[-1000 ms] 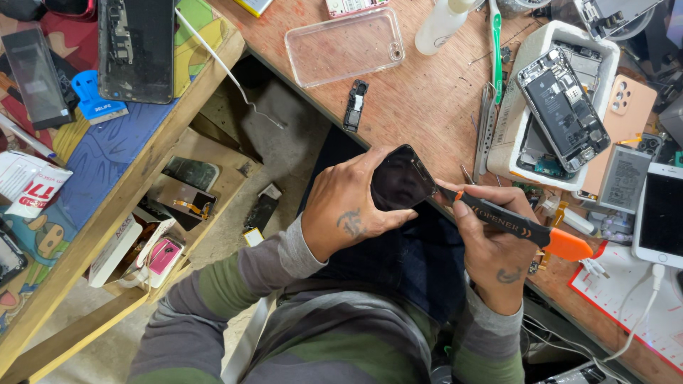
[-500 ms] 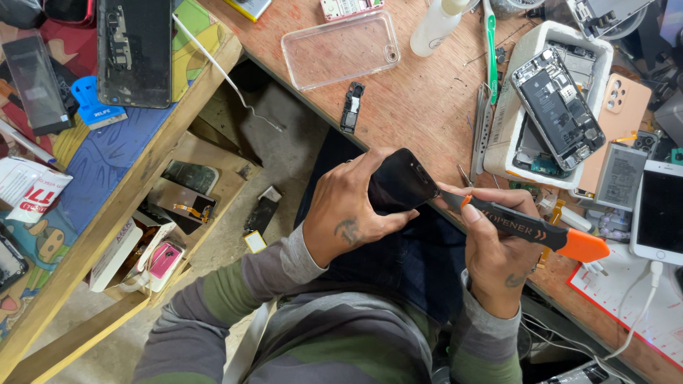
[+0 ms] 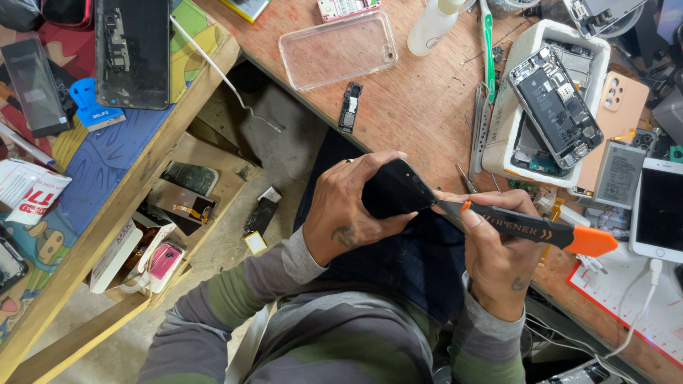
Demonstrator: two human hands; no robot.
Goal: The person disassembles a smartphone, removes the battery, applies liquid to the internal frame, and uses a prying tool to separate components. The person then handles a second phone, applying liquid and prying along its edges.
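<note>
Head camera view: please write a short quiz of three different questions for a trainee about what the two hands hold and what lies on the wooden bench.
1. True or false: the left hand grips the dark glossy phone.
2. Which hand holds the black prying tool with the orange end? A. left B. right C. neither
3. Fill in: the opened phone with bare inner parts lies in a white ____ tray.

Key
1. True; its fingers wrap the phone's edge.
2. B; the right hand holds it, tip at the phone's edge.
3. Foam, by its look.
</note>
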